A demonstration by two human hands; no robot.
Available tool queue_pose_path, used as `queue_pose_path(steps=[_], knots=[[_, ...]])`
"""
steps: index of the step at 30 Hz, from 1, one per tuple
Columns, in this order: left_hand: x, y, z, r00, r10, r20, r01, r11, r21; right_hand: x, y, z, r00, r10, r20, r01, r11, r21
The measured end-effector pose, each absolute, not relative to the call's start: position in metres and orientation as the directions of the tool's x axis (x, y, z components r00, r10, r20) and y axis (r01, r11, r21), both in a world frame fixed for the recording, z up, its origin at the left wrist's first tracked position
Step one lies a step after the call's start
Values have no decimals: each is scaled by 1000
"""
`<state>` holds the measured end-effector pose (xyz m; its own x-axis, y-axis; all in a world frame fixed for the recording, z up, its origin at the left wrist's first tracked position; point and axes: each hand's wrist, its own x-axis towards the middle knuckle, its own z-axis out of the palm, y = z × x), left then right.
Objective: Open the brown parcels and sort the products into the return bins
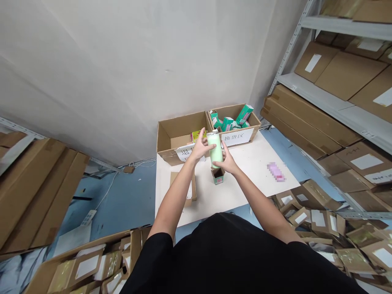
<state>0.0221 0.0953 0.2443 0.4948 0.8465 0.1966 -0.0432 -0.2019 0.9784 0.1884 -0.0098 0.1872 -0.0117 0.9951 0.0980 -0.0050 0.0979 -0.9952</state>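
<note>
A pale green can-shaped bottle (216, 154) with a darker rim near its top is held slightly tilted between my two hands above the table. My left hand (199, 148) grips its upper left side, thumb across the front and forefinger raised. Around its lower right side, my right hand (228, 161) is closed, thumb near the base. Directly under the bottle, a small green box (218, 179) stands upright with its top open. The gap between bottle base and box is too small to judge. Left of it lies a brown carton (193, 188) with a white label, partly hidden by my left forearm.
Two labelled cardboard boxes stand at the table's back: the left box (168, 134) holds a yellow pack (199, 135), the right box (256, 122) several green boxes (244, 114). A blurred pink item (276, 171) lies on the white table (251, 173). Carton-filled shelves (333, 100) flank the right.
</note>
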Motion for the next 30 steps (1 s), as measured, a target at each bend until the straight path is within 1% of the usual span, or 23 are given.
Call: queue_pose_path(steps=[3,6,8,11,14,16,20,25,26,27,28,30], knots=[[21,93,232,531,820,212,78,-297,952,201,-10,157,-50,998,47,63,50,-997],[24,89,209,553,814,176,181,-324,929,218,-10,118,-85,996,-35,105,-26,-994],[28,84,187,536,832,145,232,-311,922,226,-11,90,23,993,-112,157,-115,-981],[33,74,153,471,872,132,312,-305,900,228,-15,53,193,956,-219,212,-259,-943],[36,64,124,445,886,131,372,-316,873,220,-19,27,248,920,-302,264,-365,-893],[37,57,109,454,884,113,403,-317,859,214,-20,17,231,918,-323,327,-385,-863],[40,39,79,451,892,32,484,-275,831,207,-20,6,230,923,-308,418,-380,-825],[43,15,42,450,888,-94,622,-237,746,208,-21,-4,285,903,-321,421,-419,-805],[42,11,35,433,896,-99,636,-225,738,209,-22,-5,282,905,-318,415,-414,-810],[41,9,28,380,920,-98,649,-189,736,210,-22,-7,275,909,-313,412,-406,-816],[38,7,21,295,949,-107,661,-122,740,210,-22,-8,263,914,-308,410,-395,-822],[32,5,8,122,978,-170,660,48,749,210,-22,-11,244,918,-313,403,-389,-828]])
